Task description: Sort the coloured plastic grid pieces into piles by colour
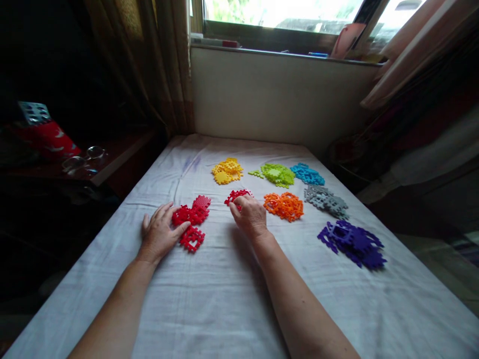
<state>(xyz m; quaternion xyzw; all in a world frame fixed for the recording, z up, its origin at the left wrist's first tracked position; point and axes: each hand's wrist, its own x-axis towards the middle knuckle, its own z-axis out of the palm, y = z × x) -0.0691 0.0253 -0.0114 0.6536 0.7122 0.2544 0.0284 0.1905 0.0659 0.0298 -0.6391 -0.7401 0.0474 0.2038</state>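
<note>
My left hand (161, 232) lies spread on the sheet at the left, its thumb and fingertips at the edge of a small group of red interlocking plastic pieces (190, 214). One square red piece with a heart-shaped cutout (192, 239) lies just below that group, by the thumb. My right hand (250, 214) is over another cluster of red pieces (232, 195) near the middle, fingers bent down and pinched onto them. The fingertips are partly hidden, so how many pieces they hold does not show. Beside this hand, to the right, sits a pile of orange pieces (284, 206).
Farther back are piles of yellow (227, 171), lime green (277, 174) and blue pieces (307, 174). Grey (325, 200) and purple pieces (354, 244) lie to the right. A dark side table (123, 149) with eyeglasses (85, 158) stands left; a wall (277, 94) closes the far end.
</note>
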